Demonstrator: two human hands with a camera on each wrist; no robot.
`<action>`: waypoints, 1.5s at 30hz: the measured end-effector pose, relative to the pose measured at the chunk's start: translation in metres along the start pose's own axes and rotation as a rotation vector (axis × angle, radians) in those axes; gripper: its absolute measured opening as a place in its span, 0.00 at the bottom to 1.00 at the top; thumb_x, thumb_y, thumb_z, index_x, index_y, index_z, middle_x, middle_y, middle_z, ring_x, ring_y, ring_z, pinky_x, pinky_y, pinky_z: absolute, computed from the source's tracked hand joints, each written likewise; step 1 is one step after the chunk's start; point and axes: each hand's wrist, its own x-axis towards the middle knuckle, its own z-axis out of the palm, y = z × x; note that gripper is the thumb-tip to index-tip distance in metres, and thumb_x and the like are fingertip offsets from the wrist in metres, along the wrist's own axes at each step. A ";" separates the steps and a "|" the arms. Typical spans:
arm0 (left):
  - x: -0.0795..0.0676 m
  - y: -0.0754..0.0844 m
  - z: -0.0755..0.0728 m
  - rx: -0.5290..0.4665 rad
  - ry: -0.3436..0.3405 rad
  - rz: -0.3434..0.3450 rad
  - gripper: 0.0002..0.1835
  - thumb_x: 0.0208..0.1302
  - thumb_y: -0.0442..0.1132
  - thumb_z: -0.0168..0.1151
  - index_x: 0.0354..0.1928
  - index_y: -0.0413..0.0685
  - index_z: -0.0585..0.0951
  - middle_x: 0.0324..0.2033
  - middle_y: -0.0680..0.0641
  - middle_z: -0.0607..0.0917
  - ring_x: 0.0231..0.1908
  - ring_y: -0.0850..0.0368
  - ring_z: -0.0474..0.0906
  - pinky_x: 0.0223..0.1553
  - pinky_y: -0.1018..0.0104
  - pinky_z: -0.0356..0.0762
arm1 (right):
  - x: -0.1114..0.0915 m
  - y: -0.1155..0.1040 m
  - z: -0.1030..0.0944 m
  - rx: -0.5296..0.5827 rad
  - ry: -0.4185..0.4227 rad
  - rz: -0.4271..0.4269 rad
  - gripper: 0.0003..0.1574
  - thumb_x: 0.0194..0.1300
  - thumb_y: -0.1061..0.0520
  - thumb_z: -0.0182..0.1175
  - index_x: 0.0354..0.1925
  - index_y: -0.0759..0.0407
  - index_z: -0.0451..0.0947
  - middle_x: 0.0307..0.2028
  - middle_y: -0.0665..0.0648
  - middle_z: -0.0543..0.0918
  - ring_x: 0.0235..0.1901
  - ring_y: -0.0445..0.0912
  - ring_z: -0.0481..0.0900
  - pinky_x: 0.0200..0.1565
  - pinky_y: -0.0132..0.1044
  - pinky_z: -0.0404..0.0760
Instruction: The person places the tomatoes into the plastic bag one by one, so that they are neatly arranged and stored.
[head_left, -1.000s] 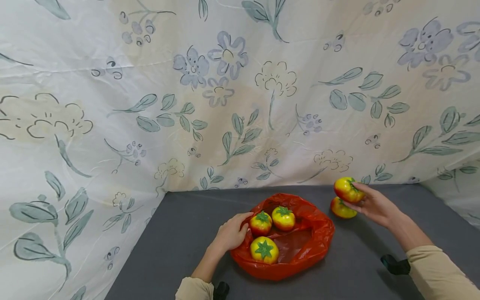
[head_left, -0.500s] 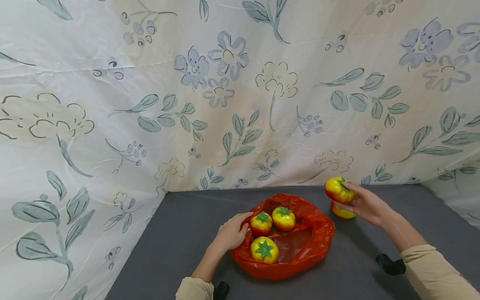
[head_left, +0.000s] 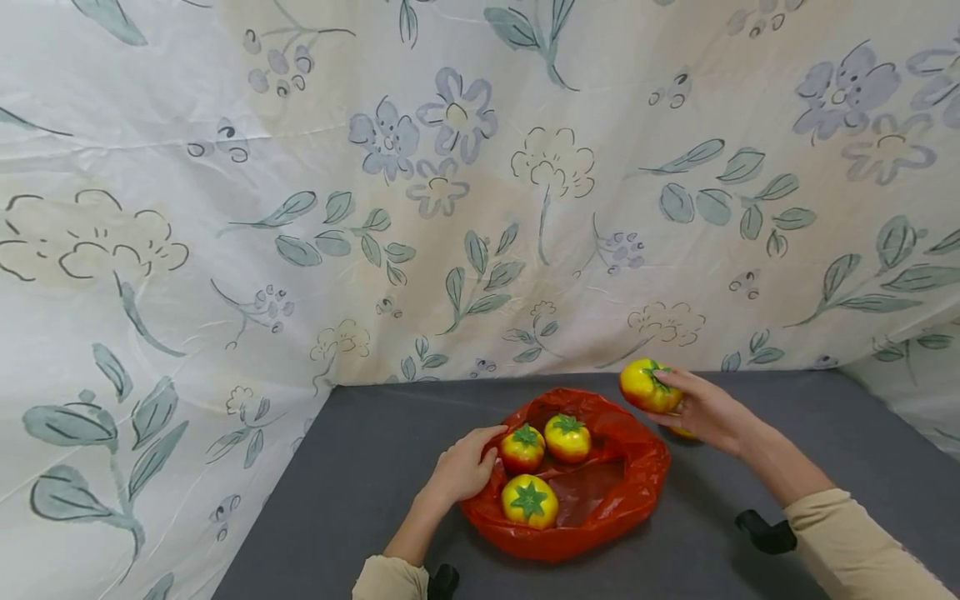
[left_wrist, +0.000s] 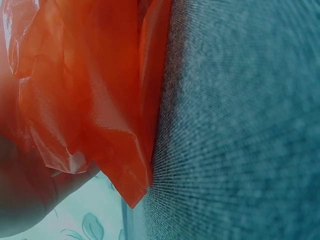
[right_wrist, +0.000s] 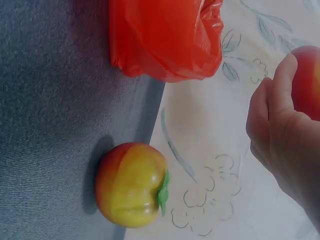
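Observation:
My left hand (head_left: 463,465) grips the left rim of a red plastic bag (head_left: 555,542), which stands on the table with its mouth spread wide. Three yellow-red persimmons with green leafy tops, one of them a front persimmon (head_left: 529,501), lie inside. In the left wrist view, bag film (left_wrist: 100,100) covers most of that hand's fingers. Above the table, just beyond the bag's right rim, my right hand (head_left: 712,410) holds another persimmon (head_left: 645,385) between thumb and fingers. One more persimmon (right_wrist: 131,185) sits on the table, mostly hidden behind the right hand in the head view.
A dark grey tabletop (head_left: 360,467) lies under everything. Behind it and along the sides hangs a pale floral cloth (head_left: 450,208). Dark straps or mounts, such as the right wrist mount (head_left: 767,532), project from both wrists.
My right hand has carried its persimmon leftward, from above the persimmon on the table toward the bag's right rim. The left hand and the bag have stayed put.

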 end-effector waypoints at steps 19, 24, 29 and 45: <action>0.000 -0.001 0.001 -0.004 -0.005 0.007 0.22 0.67 0.37 0.56 0.63 0.53 0.74 0.57 0.46 0.77 0.56 0.47 0.73 0.52 0.42 0.71 | 0.006 0.018 0.021 -0.056 -0.036 0.031 0.31 0.74 0.49 0.48 0.67 0.58 0.52 0.55 0.61 0.64 0.50 0.49 0.73 0.54 0.48 0.74; 0.001 -0.002 0.001 -0.004 -0.008 0.004 0.22 0.67 0.38 0.56 0.63 0.53 0.74 0.57 0.46 0.77 0.56 0.47 0.73 0.52 0.42 0.71 | 0.008 0.022 0.024 -0.074 -0.033 0.042 0.37 0.74 0.50 0.49 0.70 0.61 0.45 0.58 0.62 0.63 0.51 0.49 0.73 0.54 0.48 0.74; 0.002 -0.001 0.000 -0.010 -0.010 -0.008 0.22 0.67 0.38 0.56 0.63 0.53 0.74 0.57 0.46 0.77 0.56 0.47 0.73 0.52 0.41 0.70 | 0.010 0.025 0.027 -0.096 -0.036 0.055 0.39 0.73 0.49 0.49 0.71 0.62 0.46 0.58 0.63 0.63 0.51 0.51 0.71 0.54 0.49 0.74; 0.001 -0.001 0.002 -0.004 -0.007 0.001 0.22 0.67 0.38 0.56 0.62 0.53 0.74 0.57 0.47 0.77 0.55 0.48 0.74 0.52 0.42 0.71 | 0.016 0.040 0.033 -0.136 -0.096 0.068 0.38 0.72 0.50 0.52 0.69 0.64 0.49 0.57 0.64 0.65 0.51 0.51 0.73 0.55 0.54 0.71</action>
